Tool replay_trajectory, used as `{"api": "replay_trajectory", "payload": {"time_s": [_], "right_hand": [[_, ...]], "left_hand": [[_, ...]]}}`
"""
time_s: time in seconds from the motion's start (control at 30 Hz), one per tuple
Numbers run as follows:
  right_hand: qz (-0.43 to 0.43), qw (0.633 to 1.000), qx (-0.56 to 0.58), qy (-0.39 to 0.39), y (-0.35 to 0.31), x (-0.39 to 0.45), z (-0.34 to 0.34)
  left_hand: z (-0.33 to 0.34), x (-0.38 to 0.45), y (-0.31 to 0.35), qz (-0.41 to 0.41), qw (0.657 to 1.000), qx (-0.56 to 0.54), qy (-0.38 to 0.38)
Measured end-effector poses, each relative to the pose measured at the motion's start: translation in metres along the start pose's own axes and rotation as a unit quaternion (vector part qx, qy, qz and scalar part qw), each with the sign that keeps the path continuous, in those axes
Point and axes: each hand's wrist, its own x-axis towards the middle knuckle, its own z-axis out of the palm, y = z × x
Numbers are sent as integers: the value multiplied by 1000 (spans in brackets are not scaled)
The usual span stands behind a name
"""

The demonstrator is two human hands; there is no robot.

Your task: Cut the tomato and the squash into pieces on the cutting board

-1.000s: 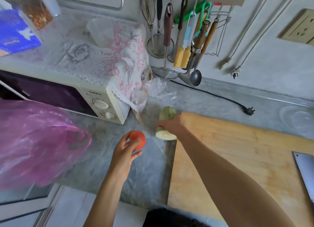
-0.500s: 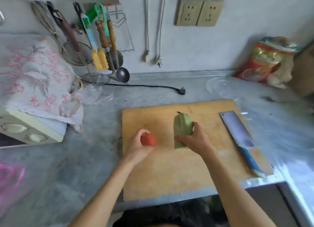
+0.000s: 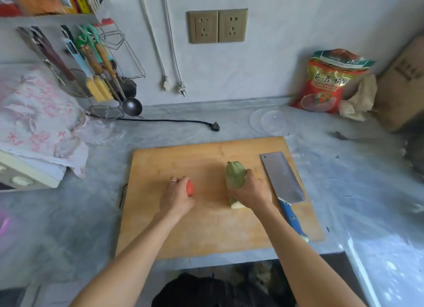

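Setting both veggies down on the cutting board (image 3: pixel 206 233) now, after carrying them over from the table by the microwave, so cutting can start. Left hand (image 3: pixel 175 197) still wraps the tomato (image 3: pixel 190 188), right hand (image 3: pixel 251 192) clamps the squash (image 3: pixel 234 174). Cleaver (image 3: pixel 281 177) lies just right; plenty of bare board nearer me.

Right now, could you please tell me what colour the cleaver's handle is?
Blue, seen in the head view: the cleaver's handle lies on the cutting board.

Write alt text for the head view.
Left hand holds a tomato and right hand grips a squash on a wooden cutting board; a cleaver lies on the board's right side.
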Motion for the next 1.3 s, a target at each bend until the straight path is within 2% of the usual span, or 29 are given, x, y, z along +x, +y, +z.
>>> {"api": "replay_trajectory", "payload": {"time_s": [0.1,0.2,0.27,0.37,0.43,0.53,0.67,0.73,0.83,0.97,1.03,1.13,1.2,1.3], "right_hand": [[-11,1000,14,-7,10,5,1],[-37,997,70,-24,23,7,-6],[-41,992,117,-9,36,4,-18],[-31,991,114,63,71,-2,-31],[-6,993,84,87,97,-8,-36],[32,996,42,72,133,-17,-37],[45,998,-3,51,144,-21,-28],[38,997,-11,64,142,-21,-23],[41,996,-5,80,138,-17,-19],[60,995,30,70,136,-16,-20],[63,989,116,62,133,-18,-22],[62,959,273,36,128,-22,-30],[69,940,331,38,125,-23,-36],[62,929,362,47,121,-20,-39]], "left_hand": [[1,-8,9,0,1000,10,26],[4,-22,23,59,990,-25,122],[8,-32,36,104,979,-84,151],[15,-40,59,160,971,-130,122],[18,-37,71,207,969,-111,81],[19,-26,89,264,963,-40,28],[14,-14,101,292,956,13,19],[15,-13,103,254,966,-52,10],[20,-13,106,112,973,-204,8],[37,-15,106,-32,948,-315,-31],[44,-18,106,-81,919,-381,-63],[46,-23,108,-124,879,-450,-98],[48,-21,106,-133,873,-455,-118],[49,-16,102,-140,872,-451,-131]]}}
